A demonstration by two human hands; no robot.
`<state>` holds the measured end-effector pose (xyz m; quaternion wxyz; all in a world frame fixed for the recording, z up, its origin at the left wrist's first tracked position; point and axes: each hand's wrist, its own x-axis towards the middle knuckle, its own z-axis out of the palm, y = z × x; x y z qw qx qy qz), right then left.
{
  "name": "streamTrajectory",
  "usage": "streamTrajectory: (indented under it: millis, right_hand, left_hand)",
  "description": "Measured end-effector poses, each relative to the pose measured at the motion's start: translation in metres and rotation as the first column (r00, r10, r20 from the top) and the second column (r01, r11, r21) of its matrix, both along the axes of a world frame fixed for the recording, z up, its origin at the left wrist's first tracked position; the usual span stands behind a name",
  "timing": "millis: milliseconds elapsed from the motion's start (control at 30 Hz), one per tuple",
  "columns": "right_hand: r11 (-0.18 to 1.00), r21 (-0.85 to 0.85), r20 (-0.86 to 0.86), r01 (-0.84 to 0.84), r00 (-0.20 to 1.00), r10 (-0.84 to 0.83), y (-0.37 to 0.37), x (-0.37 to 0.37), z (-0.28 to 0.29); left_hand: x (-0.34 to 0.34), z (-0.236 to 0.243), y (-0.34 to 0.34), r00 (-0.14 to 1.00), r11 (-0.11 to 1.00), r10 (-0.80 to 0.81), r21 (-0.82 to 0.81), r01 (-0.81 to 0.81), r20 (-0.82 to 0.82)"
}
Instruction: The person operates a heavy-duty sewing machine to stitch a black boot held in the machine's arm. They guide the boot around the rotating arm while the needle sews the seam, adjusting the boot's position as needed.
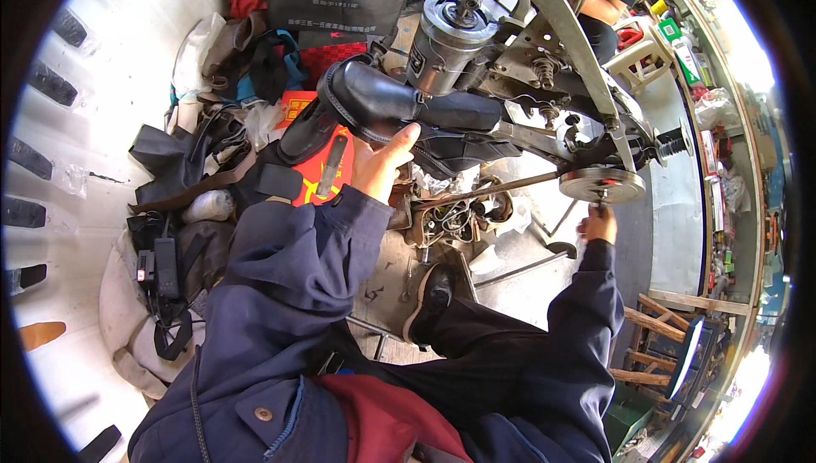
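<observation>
A black leather boot (370,93) lies on its side over the long narrow arm of a metal shoe-sewing machine (586,63), below its round metal head. My left hand (380,164) grips the boot's near edge, thumb up along it and the other fingers partly hidden. At the machine's right end, a round handwheel (602,184) faces me edge-on. Just under it my right hand (598,225) is closed around the wheel's crank handle, which the fingers mostly cover. A second black shoe (306,133) rests beside the boot, on red packaging (325,176).
Bags, straps and leather scraps (212,144) pile up on the left. Below the machine is an open box of small metal parts (446,223). Another person's hand (602,8) shows behind the machine. Crowded shelves (722,165) line the right, above a wooden stool (659,344).
</observation>
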<state>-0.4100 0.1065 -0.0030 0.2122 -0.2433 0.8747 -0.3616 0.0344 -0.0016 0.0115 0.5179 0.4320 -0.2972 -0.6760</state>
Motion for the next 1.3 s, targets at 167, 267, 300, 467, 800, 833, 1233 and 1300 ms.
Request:
streamTrajectory:
  millis: [167, 267, 300, 467, 800, 833, 1233, 1300]
  right_hand:
    - [0.921, -0.098, 0.179, -0.377, 0.904, 0.389, -0.012, 0.075, 0.016]
    - [0.862, -0.298, -0.146, -0.410, 0.912, 0.384, -0.006, 0.064, 0.075]
    - [0.889, -0.340, -0.161, -0.308, 0.950, 0.267, -0.003, 0.053, 0.087]
    - [0.959, -0.281, -0.258, -0.044, 0.966, -0.031, 0.004, -0.012, 0.054]
    - [0.916, 0.263, -0.225, -0.304, 0.903, 0.365, -0.008, 0.052, -0.015]
    - [0.876, 0.362, -0.396, -0.320, 0.797, 0.455, -0.008, 0.059, 0.000]
    - [0.587, -0.364, -0.555, -0.723, 0.675, 0.487, -0.058, 0.249, 0.109]
    - [0.533, -0.454, -0.549, -0.714, 0.695, 0.464, -0.077, 0.268, 0.104]
  left_hand:
    - [0.001, 0.000, -0.001, 1.000, 1.000, -0.003, 0.027, 0.004, -0.016]
    - [0.001, 0.002, -0.001, 1.000, 1.000, 0.017, -0.014, -0.017, -0.023]
    - [0.001, 0.002, 0.000, 1.000, 1.000, 0.018, 0.007, -0.018, -0.011]
    - [0.002, 0.002, -0.004, 1.000, 1.000, 0.010, 0.022, -0.010, -0.018]
    - [0.003, 0.003, -0.006, 0.999, 0.998, -0.019, 0.052, 0.020, -0.027]
    - [0.003, 0.004, -0.005, 0.999, 0.999, -0.025, 0.042, 0.027, -0.033]
    - [0.001, 0.016, -0.002, 0.999, 0.997, 0.024, 0.074, -0.026, 0.026]
    - [0.001, 0.019, -0.002, 1.000, 0.998, 0.025, 0.060, -0.025, 0.013]
